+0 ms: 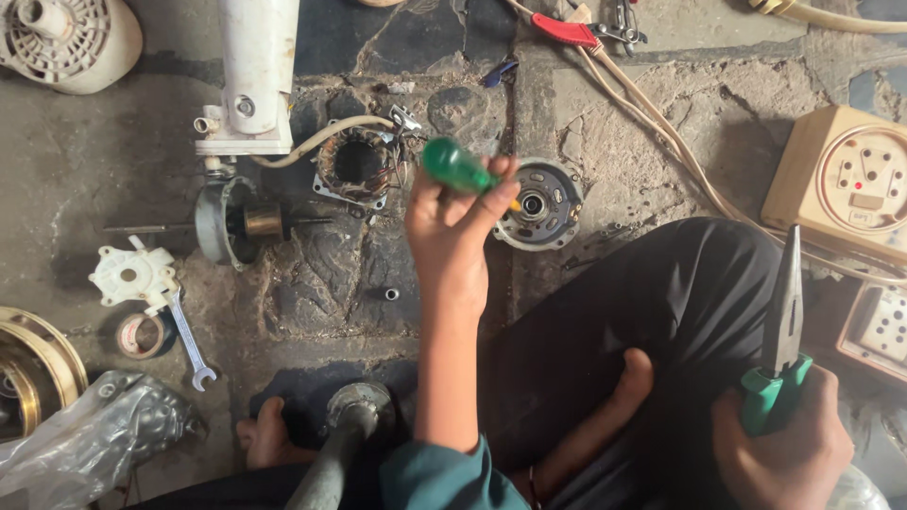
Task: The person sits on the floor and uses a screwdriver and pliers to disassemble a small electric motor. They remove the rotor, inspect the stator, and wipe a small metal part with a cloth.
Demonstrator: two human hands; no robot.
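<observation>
My left hand [452,241] is raised over the stone floor and grips a screwdriver by its green handle [456,167]. The shaft points down to the right, towards a round grey motor end cap [546,203] lying on the floor; the tip is hidden behind my fingers. My right hand [789,458] rests low at the right, by my knee in dark trousers [680,312]. It holds green-handled pliers [782,326] with the jaws pointing up.
A wound stator [357,165], a rotor with its shaft [236,222], a white plastic part [132,276], a spanner [189,340] and a tape roll [140,335] lie to the left. A beige socket box [850,179] and cable [661,123] are at right.
</observation>
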